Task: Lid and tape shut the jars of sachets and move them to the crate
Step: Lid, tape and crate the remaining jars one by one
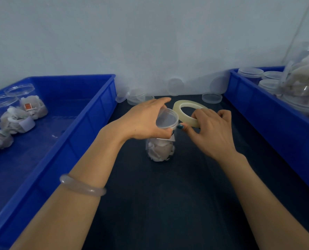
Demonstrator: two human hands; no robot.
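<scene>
Two hands meet over the middle of the dark bench [177, 195]: your left grip [146, 120] is curled round the top of the clear jar [161, 150] of sachets, fingers over the rim of its translucent lid [167, 120], and your right grip [213, 129] is clamped on the pale tape roll [186, 107] just right of the lid. The jar stands on the bench between the two crates. Your left palm hides its upper wall, so you cannot tell whether the lid is fully seated, and no strand of tape can be made out. A white tag shows inside the jar with no legible print. In the left crate [88, 127], partly cut off by the frame, the jars [7, 116] hold sachets, and one sachet bears an orange label [27, 106] too small to read. Loose lids [212, 98] lie along the bench's far edge. The right crate [258, 109] holds stacked lids and a blurred container of sachets.
</scene>
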